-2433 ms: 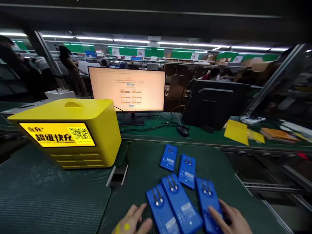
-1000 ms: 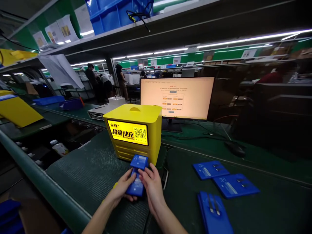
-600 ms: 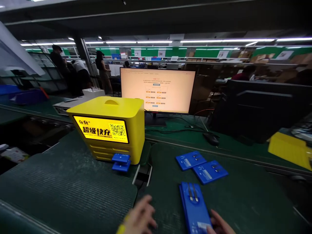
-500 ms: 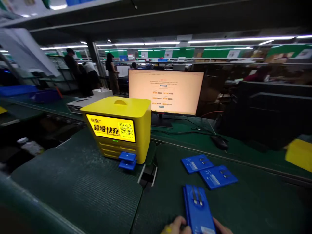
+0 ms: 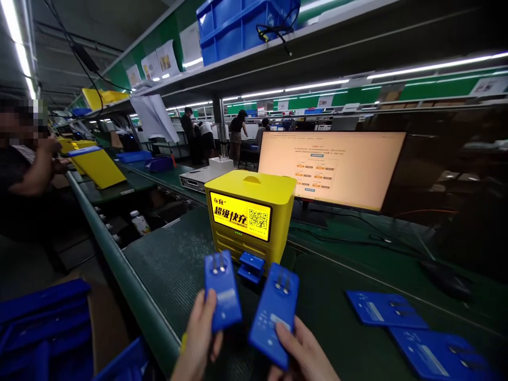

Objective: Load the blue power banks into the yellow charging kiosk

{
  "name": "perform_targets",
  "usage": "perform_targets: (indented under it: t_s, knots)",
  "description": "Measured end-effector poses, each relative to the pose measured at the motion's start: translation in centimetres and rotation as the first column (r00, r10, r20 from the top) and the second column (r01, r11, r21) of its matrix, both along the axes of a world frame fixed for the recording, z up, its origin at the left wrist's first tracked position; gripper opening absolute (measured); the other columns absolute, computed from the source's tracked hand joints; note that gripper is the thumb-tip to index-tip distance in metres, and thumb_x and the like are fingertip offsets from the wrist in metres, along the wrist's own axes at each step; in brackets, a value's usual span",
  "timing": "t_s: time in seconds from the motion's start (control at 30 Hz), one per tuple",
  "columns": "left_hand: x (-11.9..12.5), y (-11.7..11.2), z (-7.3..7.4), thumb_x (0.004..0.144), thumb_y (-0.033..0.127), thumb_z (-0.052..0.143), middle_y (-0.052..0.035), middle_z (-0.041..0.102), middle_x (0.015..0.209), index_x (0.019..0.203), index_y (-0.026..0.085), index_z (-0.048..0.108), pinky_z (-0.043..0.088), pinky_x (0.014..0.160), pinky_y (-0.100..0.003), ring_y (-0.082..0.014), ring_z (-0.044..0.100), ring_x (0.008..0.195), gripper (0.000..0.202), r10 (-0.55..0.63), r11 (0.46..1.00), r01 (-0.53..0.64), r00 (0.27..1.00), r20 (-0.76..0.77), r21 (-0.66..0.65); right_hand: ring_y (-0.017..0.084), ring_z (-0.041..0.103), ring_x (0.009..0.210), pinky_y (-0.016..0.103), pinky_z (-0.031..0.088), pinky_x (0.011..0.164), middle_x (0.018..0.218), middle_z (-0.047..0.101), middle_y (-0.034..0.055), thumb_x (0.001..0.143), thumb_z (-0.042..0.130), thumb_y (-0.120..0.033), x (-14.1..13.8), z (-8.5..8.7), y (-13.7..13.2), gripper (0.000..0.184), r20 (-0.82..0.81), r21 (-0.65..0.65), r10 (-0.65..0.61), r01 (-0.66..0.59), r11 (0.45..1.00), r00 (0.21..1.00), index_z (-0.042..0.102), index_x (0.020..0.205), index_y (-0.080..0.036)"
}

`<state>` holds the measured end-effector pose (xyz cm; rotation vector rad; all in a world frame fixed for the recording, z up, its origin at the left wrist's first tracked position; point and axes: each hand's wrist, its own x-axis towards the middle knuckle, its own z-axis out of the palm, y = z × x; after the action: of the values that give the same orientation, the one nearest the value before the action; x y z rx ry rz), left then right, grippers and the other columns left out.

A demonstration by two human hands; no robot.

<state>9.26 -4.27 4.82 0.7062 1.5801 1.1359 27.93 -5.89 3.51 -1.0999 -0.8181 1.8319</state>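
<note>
Power banks [image 5: 222,288] in each hand, wrists cut off below.

Both wrists cut off at bottom edge.

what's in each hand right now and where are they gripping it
Each hand holds one blue power bank by its lower end: the left hand holds the left power bank, the right hand the right power bank.

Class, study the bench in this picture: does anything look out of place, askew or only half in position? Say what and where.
Two blue power banks jut from the lower slots of the yellow station, only partly in. Two more lie at uneven angles on the mat. The left hand and right hand each hold one.
</note>
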Motion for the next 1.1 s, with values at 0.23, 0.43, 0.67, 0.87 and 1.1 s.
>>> perform_targets:
  t_s: [0.23,0.43,0.67,0.87,1.1]
  knots:
    - [-6.6,7.2,3.3,0.066,0.066,0.061,0.0092,0.041,0.042,0.108,0.017,0.051,0.016,0.024,-0.012,-0.0037,0.024,0.026,0.065,-0.254,0.961,0.263,0.962,-0.101,0.086,0.02,0.065,0.05,0.016,0.043,0.032,0.08,0.065,0.0074,0.058,0.07,-0.064,-7.9,3.2,4.4,0.073,-0.186,0.031,-0.071,0.078,0.996,0.98,0.039,0.103,-0.014]
    - [-7.4,10.6,4.9,0.079,0.031,0.063,0.0043,0.048,0.048,0.093,0.011,0.058,0.035,0.032,-0.011,-0.0049,0.041,0.033,0.025,-0.137,0.98,0.136,0.991,-0.006,0.145,0.02,0.064,0.046,0.014,0.031,0.027,0.079,0.064,0.0059,0.059,0.071,-0.059,-9.4,3.6,6.7,0.066,-0.25,0.045,-0.131,0.147,0.988,0.959,0.039,0.098,-0.016]
    - [-1.2,9.9,2.3,0.077,0.017,0.057,-0.0015,0.06,0.085,0.094,0.021,0.052,0.054,0.066,-0.02,-0.0154,0.064,0.081,0.018,0.134,0.888,-0.206,0.971,0.198,0.412,0.024,0.061,0.101,0.035,0.048,0.089,0.109,0.057,0.0126,0.062,0.072,-0.043,-4.1,1.5,6.7,0.072,-0.367,0.159,-0.447,0.528,0.834,0.816,0.037,0.118,-0.015]
    - [8.9,6.0,-2.4,0.081,0.035,0.055,-0.003,0.06,0.106,0.104,0.027,0.059,0.05,0.086,-0.03,-0.0192,0.057,0.096,0.025,-0.346,0.465,0.815,0.527,-0.776,0.346,0.03,0.023,0.132,0.056,0.014,0.107,0.14,0.037,0.0106,0.085,0.041,-0.039,12.9,-2.6,4.6,0.049,0.723,0.668,-0.691,0.255,0.699,-0.001,0.043,0.131,-0.02]
    - [27.5,8.8,-2.2,0.086,0.026,0.044,-0.0229,0.036,0.138,0.134,0.006,0.036,0.024,0.107,-0.051,-0.0338,0.03,0.13,0.053,-0.451,0.282,0.944,-0.026,-0.892,-0.17,0.038,0.02,0.133,0.066,0.015,0.099,0.143,0.029,0.0203,0.085,0.033,-0.038,18.1,-6.1,1.3,0.061,0.891,0.417,-0.346,0.229,0.88,-0.294,0.038,0.133,-0.001]
